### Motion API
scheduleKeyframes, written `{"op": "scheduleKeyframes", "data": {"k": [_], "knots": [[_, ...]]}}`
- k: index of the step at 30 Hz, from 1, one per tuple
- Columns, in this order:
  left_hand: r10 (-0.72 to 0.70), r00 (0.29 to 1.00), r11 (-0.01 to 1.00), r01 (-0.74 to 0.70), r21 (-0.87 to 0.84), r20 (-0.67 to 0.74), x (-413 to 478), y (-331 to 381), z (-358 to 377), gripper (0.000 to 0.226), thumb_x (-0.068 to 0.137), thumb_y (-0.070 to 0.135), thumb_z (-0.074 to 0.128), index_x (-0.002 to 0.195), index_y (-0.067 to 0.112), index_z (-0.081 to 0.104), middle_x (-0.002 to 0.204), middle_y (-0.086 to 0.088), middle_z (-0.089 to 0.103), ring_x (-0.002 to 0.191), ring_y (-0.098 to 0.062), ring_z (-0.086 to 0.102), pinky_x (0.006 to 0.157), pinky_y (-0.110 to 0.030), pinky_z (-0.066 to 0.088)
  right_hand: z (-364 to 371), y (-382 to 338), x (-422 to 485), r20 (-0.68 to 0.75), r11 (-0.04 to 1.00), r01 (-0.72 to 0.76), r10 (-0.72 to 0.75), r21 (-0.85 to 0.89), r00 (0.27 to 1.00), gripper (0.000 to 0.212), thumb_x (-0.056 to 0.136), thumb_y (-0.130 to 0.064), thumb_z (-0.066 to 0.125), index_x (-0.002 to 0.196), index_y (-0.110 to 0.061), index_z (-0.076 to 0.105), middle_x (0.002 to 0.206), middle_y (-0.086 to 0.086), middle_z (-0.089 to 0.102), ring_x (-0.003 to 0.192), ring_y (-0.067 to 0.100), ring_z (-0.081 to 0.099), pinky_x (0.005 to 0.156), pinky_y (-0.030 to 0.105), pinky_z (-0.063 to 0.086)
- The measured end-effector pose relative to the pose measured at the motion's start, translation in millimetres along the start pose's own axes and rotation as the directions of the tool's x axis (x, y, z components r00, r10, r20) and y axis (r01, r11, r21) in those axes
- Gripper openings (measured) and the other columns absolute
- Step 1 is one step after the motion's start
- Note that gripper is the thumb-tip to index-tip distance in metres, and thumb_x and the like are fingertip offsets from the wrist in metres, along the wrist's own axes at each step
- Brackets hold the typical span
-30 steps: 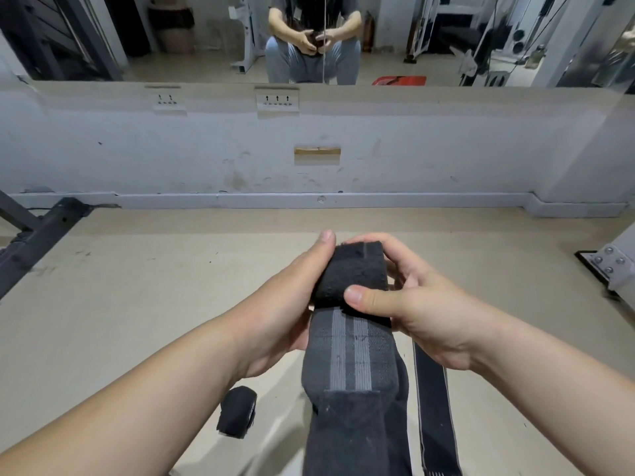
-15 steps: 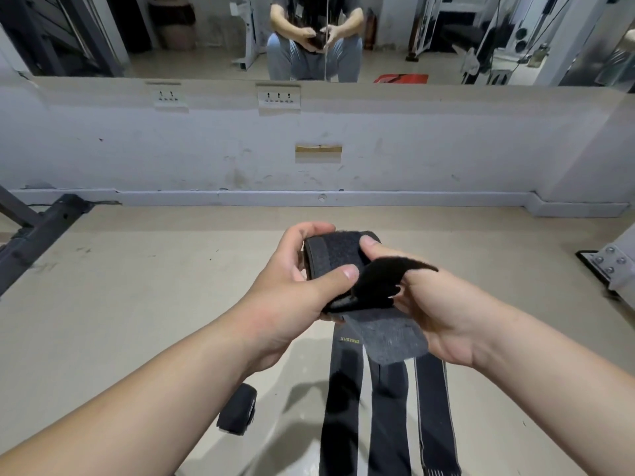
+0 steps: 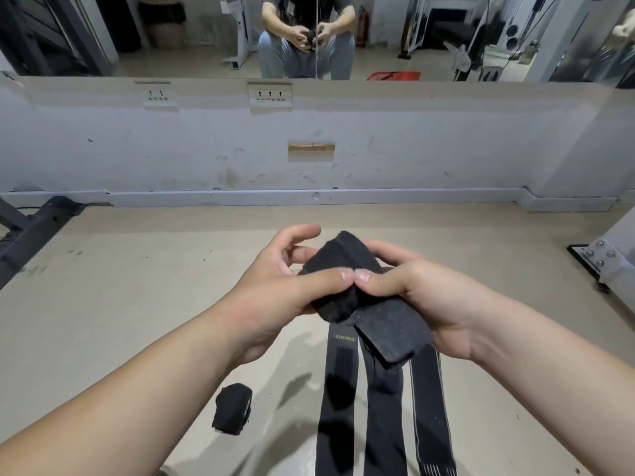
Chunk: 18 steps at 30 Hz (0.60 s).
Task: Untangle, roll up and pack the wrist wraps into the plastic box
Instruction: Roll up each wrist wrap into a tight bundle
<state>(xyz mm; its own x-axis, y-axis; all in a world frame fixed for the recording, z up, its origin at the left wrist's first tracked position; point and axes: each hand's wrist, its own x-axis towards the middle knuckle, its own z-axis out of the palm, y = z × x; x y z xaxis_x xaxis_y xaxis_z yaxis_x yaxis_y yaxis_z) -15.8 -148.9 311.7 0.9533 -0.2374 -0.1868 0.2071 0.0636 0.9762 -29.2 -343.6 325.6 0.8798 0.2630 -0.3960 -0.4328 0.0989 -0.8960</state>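
Observation:
A black wrist wrap [image 3: 343,269] is partly rolled into a thick bundle at chest height. My left hand [image 3: 285,283] holds the roll's left side, thumb pressed on top, fingers loosely curled behind it. My right hand [image 3: 422,293] grips the right side, its thumb tip meeting the left thumb. A flat black end flap [image 3: 391,331] sticks out below the roll. Three black strap lengths [image 3: 381,407] hang down from the bundle toward the floor. One finished rolled wrap [image 3: 232,408] lies on the floor at lower left. The plastic box is not in view.
A beige floor [image 3: 137,286] stretches to a white low wall [image 3: 309,139] with a mirror above it. A dark metal frame [image 3: 31,231] stands at the left edge. A bolted metal plate [image 3: 599,259] sits at the right.
The roll has turned over in my hands, and its loose black flap now lies folded down. My thumbs have come together on top. The hanging straps show more length.

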Motion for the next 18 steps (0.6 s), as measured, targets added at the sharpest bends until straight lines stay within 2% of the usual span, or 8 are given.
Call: {"op": "scheduleKeyframes", "data": {"k": [1, 3, 4, 6, 10, 12, 16, 18], "knots": [[-0.039, 0.998, 0.999, 0.039, 0.003, 0.048, 0.3, 0.0, -1.2, 0.073, 0.068, 0.017, 0.084, 0.136, 0.025, 0.061, 0.124, -0.006, 0.068, 0.096, -0.015, 0.077, 0.078, -0.031, 0.061, 0.2, 0.7, -0.6, -0.005, 0.999, 0.017, -0.017, -0.028, 1.0, 0.045, 0.098, 0.002, 0.062, 0.13, -0.028, 0.071, 0.117, 0.014, 0.079, 0.107, 0.037, 0.076, 0.096, 0.048, 0.06], [-0.092, 0.981, 0.995, 0.084, 0.054, 0.17, 1.1, 2.1, -3.0, 0.058, 0.072, 0.011, 0.075, 0.129, 0.014, 0.069, 0.123, -0.019, 0.071, 0.096, -0.02, 0.075, 0.08, -0.031, 0.058, 1.6, 2.8, -1.9, -0.017, 0.995, 0.054, -0.055, -0.082, 0.998, 0.051, 0.095, 0.007, 0.065, 0.13, -0.029, 0.071, 0.116, 0.011, 0.079, 0.1, 0.033, 0.078, 0.082, 0.04, 0.065], [-0.109, 0.971, 0.992, 0.094, 0.083, 0.213, 0.4, 2.9, -3.0, 0.048, 0.074, 0.01, 0.07, 0.122, 0.009, 0.071, 0.114, -0.022, 0.073, 0.092, -0.022, 0.072, 0.079, -0.032, 0.055, 2.0, 4.4, -2.1, -0.018, 0.993, 0.065, -0.067, -0.1, 0.998, 0.053, 0.094, 0.008, 0.067, 0.131, -0.029, 0.071, 0.116, 0.01, 0.079, 0.097, 0.032, 0.078, 0.078, 0.038, 0.065], [-0.134, 0.962, 0.989, 0.113, 0.1, 0.238, -1.0, 1.4, -3.1, 0.041, 0.074, 0.01, 0.064, 0.114, 0.003, 0.071, 0.096, -0.015, 0.071, 0.085, -0.022, 0.067, 0.076, -0.032, 0.051, 2.7, 5.4, -2.5, -0.027, 0.99, 0.071, -0.075, -0.125, 0.997, 0.053, 0.091, 0.006, 0.072, 0.132, -0.027, 0.07, 0.116, 0.008, 0.079, 0.095, 0.03, 0.078, 0.078, 0.037, 0.065], [-0.096, 0.991, 0.984, 0.08, 0.159, 0.098, 0.2, -3.9, -3.2, 0.043, 0.071, 0.018, 0.069, 0.113, 0.007, 0.07, 0.095, -0.009, 0.075, 0.085, -0.023, 0.069, 0.079, -0.036, 0.054, -0.7, 6.9, 1.0, -0.164, 0.983, 0.074, -0.102, -0.166, 0.981, 0.049, 0.082, -0.003, 0.085, 0.127, -0.018, 0.073, 0.115, 0.015, 0.078, 0.096, 0.03, 0.079, 0.09, 0.041, 0.063], [-0.065, 0.998, 0.987, 0.064, 0.146, 0.0, 1.9, -6.1, -3.6, 0.042, 0.071, 0.022, 0.072, 0.112, 0.012, 0.07, 0.1, -0.01, 0.078, 0.087, -0.024, 0.072, 0.084, -0.04, 0.057, 3.3, 9.2, 0.6, -0.183, 0.983, 0.101, -0.129, -0.155, 0.975, 0.035, 0.083, -0.001, 0.084, 0.115, -0.013, 0.078, 0.107, 0.015, 0.08, 0.096, 0.034, 0.079, 0.097, 0.047, 0.061], [-0.035, 0.995, 0.996, 0.043, 0.08, -0.093, 1.6, -6.6, -1.4, 0.042, 0.073, 0.025, 0.073, 0.113, 0.014, 0.071, 0.106, -0.011, 0.079, 0.094, -0.028, 0.075, 0.088, -0.043, 0.06, 14.8, 14.6, 0.9, -0.275, 0.973, 0.2, -0.226, -0.118, 0.935, 0.027, 0.082, 0.002, 0.084, 0.105, -0.011, 0.079, 0.093, 0.011, 0.082, 0.088, 0.032, 0.08, 0.088, 0.039, 0.064], [-0.031, 0.993, 0.998, 0.036, 0.043, -0.118, 0.7, -4.9, 0.0, 0.037, 0.078, 0.023, 0.074, 0.114, 0.013, 0.071, 0.107, -0.011, 0.079, 0.095, -0.027, 0.075, 0.091, -0.041, 0.06, 18.3, 14.7, 1.7, -0.314, 0.964, 0.258, -0.266, -0.067, 0.912, 0.022, 0.082, 0.005, 0.083, 0.097, -0.011, 0.08, 0.091, 0.014, 0.081, 0.09, 0.038, 0.078, 0.09, 0.045, 0.064]]}}
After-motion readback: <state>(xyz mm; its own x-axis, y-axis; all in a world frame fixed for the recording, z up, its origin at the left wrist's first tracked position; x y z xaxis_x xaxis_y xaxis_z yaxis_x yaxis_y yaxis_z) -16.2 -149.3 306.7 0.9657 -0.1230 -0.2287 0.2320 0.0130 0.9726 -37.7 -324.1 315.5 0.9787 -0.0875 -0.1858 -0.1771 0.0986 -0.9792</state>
